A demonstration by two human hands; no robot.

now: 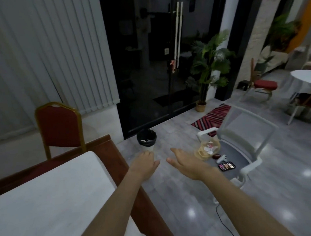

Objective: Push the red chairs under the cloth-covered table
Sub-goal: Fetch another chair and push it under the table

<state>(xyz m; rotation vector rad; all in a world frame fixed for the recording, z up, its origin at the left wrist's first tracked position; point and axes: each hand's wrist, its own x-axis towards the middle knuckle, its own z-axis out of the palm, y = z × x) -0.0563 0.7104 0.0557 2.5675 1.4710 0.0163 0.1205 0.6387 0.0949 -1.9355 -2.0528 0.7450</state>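
A red chair (59, 127) with a gold frame stands at the far end of the table (48, 201), which is draped in red cloth with a white cover on top, at the lower left. My left hand (144, 164) hangs over the floor just past the table's right edge, fingers curled down and holding nothing. My right hand (186, 162) is stretched out flat beside it, empty, fingers apart. Another red chair (261, 86) stands far right by a round white-clothed table (303, 81). A third red seat (307, 98) shows partly under that table.
A white mesh office chair (243, 141) stands to the right, carrying a plastic bag (206, 150), a phone (226, 165) and a controller. A black-lined bin (146, 140) sits ahead by the dark glass doors. A potted palm (209, 66) and a striped mat (213, 118) lie beyond.
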